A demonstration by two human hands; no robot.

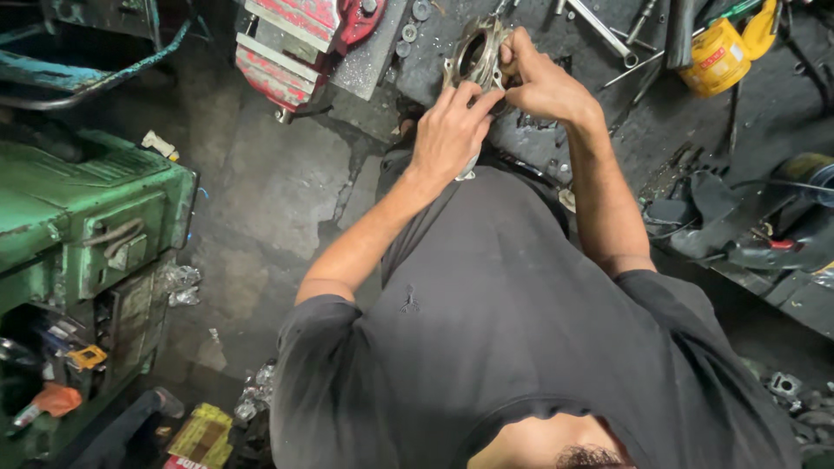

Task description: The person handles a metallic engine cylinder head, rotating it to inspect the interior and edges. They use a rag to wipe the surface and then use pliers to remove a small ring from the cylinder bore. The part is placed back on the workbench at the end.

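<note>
A round metal ring part, dull grey with a rusty open bore and a lumpy rim, is held on edge above the near edge of the workbench. The right hand grips its right rim, fingers clenched around it. The left hand is just below, its fingertips pinched at the ring's lower edge and touching the right hand. The bench top is dark, greasy and littered: a yellow plastic oil can at its far right, long steel wrenches beside it, small washers to the left. A red vise sits at the bench's left corner. A green steel cabinet stands well apart on the left
</note>
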